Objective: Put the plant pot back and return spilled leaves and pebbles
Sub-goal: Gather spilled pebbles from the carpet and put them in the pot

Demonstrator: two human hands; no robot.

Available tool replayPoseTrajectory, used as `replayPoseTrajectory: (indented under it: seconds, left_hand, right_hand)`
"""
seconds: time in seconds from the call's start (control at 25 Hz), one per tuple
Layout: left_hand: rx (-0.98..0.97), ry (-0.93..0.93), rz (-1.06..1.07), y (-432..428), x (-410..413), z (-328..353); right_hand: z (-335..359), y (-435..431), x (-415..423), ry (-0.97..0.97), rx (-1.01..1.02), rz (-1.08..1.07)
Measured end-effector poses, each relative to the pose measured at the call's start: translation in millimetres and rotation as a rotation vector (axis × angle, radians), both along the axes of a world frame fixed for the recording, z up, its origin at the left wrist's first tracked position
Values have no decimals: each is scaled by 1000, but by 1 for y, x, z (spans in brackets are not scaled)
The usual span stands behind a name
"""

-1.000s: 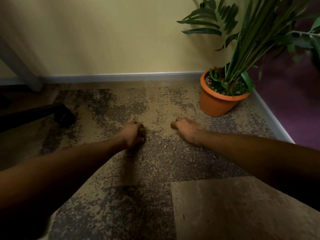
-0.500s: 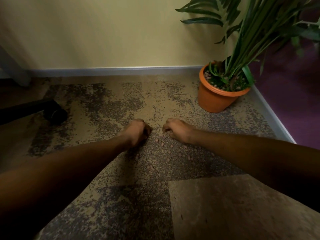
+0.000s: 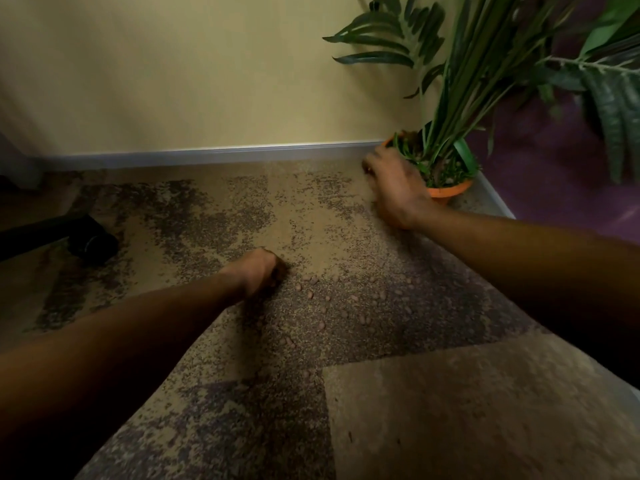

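An orange plant pot [image 3: 450, 190] stands upright in the corner, with long green leaves [image 3: 460, 81] rising from it. Several small brown pebbles [image 3: 311, 289] lie scattered on the mottled carpet in the middle. My left hand [image 3: 259, 271] rests on the carpet at the left edge of the scatter, fingers curled down round pebbles. My right hand [image 3: 394, 188] is blurred, raised over the pot's near-left rim with its back toward me. Its fingers bend down at the rim, and what they hold is hidden.
A black chair leg with a caster [image 3: 91, 242] lies on the carpet at the left. A grey skirting board [image 3: 214, 154] runs along the yellow wall behind. A purple surface [image 3: 554, 174] borders the carpet on the right.
My right hand has lifted off the carpet and swung right and up to the pot's rim. My left hand has stayed curled by the pebbles.
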State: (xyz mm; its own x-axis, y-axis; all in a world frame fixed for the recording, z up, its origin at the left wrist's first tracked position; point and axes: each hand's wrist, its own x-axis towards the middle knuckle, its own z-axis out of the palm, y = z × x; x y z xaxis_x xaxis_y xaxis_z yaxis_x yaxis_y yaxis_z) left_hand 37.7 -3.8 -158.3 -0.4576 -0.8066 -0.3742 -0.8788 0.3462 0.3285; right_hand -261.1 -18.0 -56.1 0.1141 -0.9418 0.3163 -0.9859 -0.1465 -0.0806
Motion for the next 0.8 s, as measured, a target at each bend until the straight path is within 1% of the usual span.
replayPoseTrajectory:
  seconds: [0.08, 0.16, 0.4, 0.52, 0.64, 0.8]
  left_hand:
    - [-15, -30, -32, -3, -3, 0]
    - [-40, -9, -68, -6, -8, 4]
    - [-145, 67, -73, -16, -36, 33]
    - [-208, 124, -71, -22, -57, 52]
    - [-270, 257, -22, -36, -87, 78]
    - [-380, 454, 109, -56, -136, 111]
  right_hand:
    - [13, -7, -26, 119, -56, -108]
    - [17, -11, -42, 201, -39, -163]
    - [14, -17, -43, 410, 9, -120]
    - [17, -14, -42, 501, -7, -121]
    - [16, -1, -43, 603, -30, -42]
    - [2, 31, -52, 682, -30, 159]
